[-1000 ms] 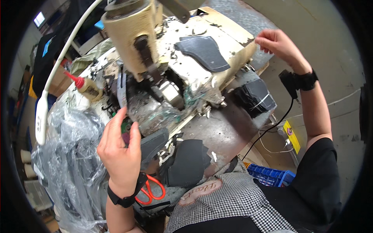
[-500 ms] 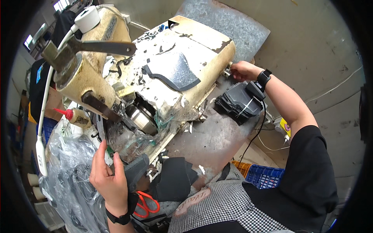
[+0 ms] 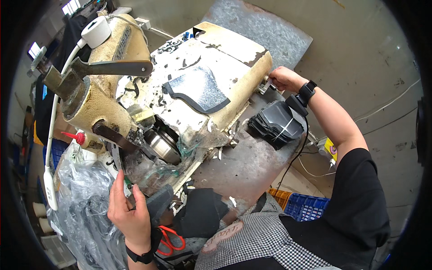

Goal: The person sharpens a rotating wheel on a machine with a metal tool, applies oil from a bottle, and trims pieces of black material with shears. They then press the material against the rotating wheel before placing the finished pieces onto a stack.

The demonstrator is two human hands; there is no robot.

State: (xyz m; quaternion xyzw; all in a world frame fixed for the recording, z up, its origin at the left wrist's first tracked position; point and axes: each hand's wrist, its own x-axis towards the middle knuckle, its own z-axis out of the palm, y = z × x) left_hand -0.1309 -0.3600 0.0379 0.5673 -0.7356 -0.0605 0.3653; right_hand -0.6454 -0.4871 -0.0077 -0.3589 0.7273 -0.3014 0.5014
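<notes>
And here's the right hand (image 3: 287,79), out at the small metal fitting (image 3: 266,86) that juts from the right edge of the cream machine cover (image 3: 252,74), nearer that cover's far corner than its near one! Fingers curled in at it, tips partly hidden, so whether they're clamped on or merely touching, I cannot tell. The fitting looks hard and rigid, fixed to the machine, so it's no piece for lifting; bare metal, perhaps slick if oily, and the end sticking out looks the best place for thumb and forefinger.

Over to the left hand (image 3: 130,216): thumb and fingers well parted, nothing seen between them, fingertips right by the narrow metal tool (image 3: 116,156), contact impossible to call. That one looks slim, stiff and light, best pinched along its shank.

Near the right edge of the metal surface (image 3: 265,166), the banded black stack (image 3: 276,122); by its near edge, loose black pieces (image 3: 202,213). Thin, light and bendy, I'd judge, hardly fragile, so take a single sheet by its rim and the stack around its sides
</notes>
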